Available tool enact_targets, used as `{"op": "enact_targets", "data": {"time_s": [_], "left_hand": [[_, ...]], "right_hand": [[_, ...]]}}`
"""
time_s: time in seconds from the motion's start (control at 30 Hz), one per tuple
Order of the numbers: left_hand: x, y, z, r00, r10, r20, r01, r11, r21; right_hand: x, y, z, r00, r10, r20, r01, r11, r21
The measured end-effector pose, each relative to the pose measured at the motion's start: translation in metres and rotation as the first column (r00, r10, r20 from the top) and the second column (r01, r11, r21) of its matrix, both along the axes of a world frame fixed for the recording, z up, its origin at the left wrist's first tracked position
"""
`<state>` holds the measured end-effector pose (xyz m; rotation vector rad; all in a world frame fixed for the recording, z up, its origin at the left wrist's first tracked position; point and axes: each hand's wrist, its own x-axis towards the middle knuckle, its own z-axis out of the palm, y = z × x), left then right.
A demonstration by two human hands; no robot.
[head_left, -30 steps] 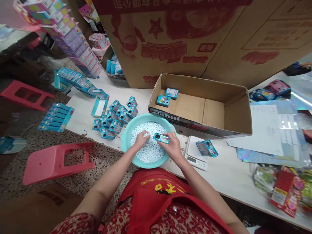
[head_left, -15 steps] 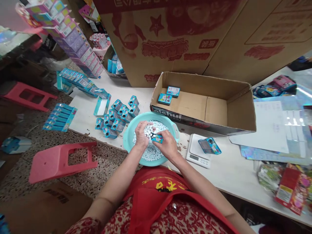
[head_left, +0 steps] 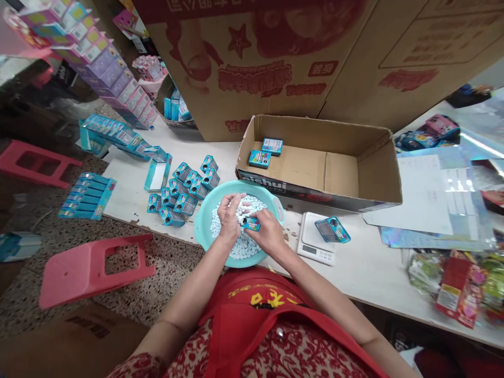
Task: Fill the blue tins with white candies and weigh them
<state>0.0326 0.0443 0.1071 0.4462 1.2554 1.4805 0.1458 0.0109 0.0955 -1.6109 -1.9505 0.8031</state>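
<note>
Over a pale turquoise basin (head_left: pixel 204 210) filled with small white candies (head_left: pixel 244 249), both hands work close together. My left hand (head_left: pixel 229 216) is cupped around a heap of the white candies. In my right hand (head_left: pixel 270 231) is a small blue candy box (head_left: pixel 251 223), its dark round opening turned toward the left hand's candies. Fingers partly hide the box and the heap. Left of the basin several blue boxes (head_left: pixel 185 203) stand in a cluster. To the right, another blue box (head_left: pixel 333 230) rests tilted on a white kitchen scale (head_left: pixel 308 254).
Behind the basin lies a long open carton (head_left: pixel 342 176) with two blue boxes (head_left: pixel 260 158) inside. A large cardboard box (head_left: pixel 268 63) rises behind it. Stacked coloured boxes (head_left: pixel 106 68) stand at far left. A pink stool (head_left: pixel 79 268) is on the floor. Papers (head_left: pixel 417 194) lie at right.
The blue box in my right hand has tipped slightly, and its dark opening now shows beside the left hand's candies. Both hands stay over the basin; the whole view has shifted a little.
</note>
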Motion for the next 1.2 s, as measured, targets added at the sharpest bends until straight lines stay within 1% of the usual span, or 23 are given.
{"op": "enact_targets", "data": {"time_s": [0.07, 0.17, 0.37, 0.47, 0.57, 0.73, 0.83, 0.9, 1.0, 1.03, 1.13, 1.2], "left_hand": [[0.0, 0.0, 0.001, 1.0, 0.017, -0.004, -0.017, 1.0, -0.004], [0.0, 0.001, 0.002, 0.999, 0.032, -0.01, -0.032, 0.999, 0.039], [0.003, 0.0, 0.002, 0.999, -0.033, -0.039, 0.035, 0.998, 0.057], [0.006, -0.003, 0.001, 0.998, -0.044, -0.053, 0.046, 0.998, 0.052], [0.009, -0.006, -0.001, 0.997, -0.026, -0.071, 0.03, 0.998, 0.054], [0.011, -0.009, 0.001, 0.998, -0.024, -0.063, 0.03, 0.994, 0.103], [0.011, -0.008, 0.003, 0.997, -0.04, -0.063, 0.048, 0.991, 0.129], [0.011, -0.006, 0.002, 0.996, -0.051, -0.079, 0.06, 0.992, 0.112], [0.011, -0.003, -0.001, 0.994, -0.068, -0.083, 0.07, 0.997, 0.024], [0.011, -0.002, -0.002, 0.994, -0.071, -0.078, 0.072, 0.997, 0.015], [0.012, -0.002, -0.004, 0.994, -0.073, -0.083, 0.079, 0.994, 0.071], [0.013, -0.001, -0.004, 0.993, -0.06, -0.104, 0.069, 0.994, 0.09]], "right_hand": [[0.002, 0.0, 0.001, 1.0, 0.005, -0.012, -0.004, 1.0, 0.029], [0.005, 0.0, 0.002, 0.999, -0.01, -0.044, 0.013, 0.998, 0.064], [0.009, -0.003, 0.001, 0.995, -0.04, -0.086, 0.043, 0.999, 0.03], [0.009, -0.006, -0.001, 0.994, -0.062, -0.094, 0.063, 0.998, 0.003], [0.009, -0.008, -0.002, 0.991, -0.071, -0.111, 0.07, 0.997, -0.017], [0.009, -0.012, -0.003, 0.982, -0.091, -0.163, 0.093, 0.996, -0.001], [0.009, -0.013, -0.001, 0.979, -0.101, -0.18, 0.111, 0.993, 0.045], [0.009, -0.013, 0.0, 0.979, -0.106, -0.173, 0.119, 0.991, 0.065], [0.009, -0.012, -0.001, 0.983, -0.108, -0.151, 0.113, 0.993, 0.025], [0.009, -0.011, -0.002, 0.982, -0.106, -0.156, 0.11, 0.994, 0.019], [0.008, -0.01, -0.003, 0.979, -0.118, -0.169, 0.124, 0.992, 0.024], [0.007, -0.009, -0.002, 0.98, -0.134, -0.15, 0.137, 0.99, 0.01]]}}
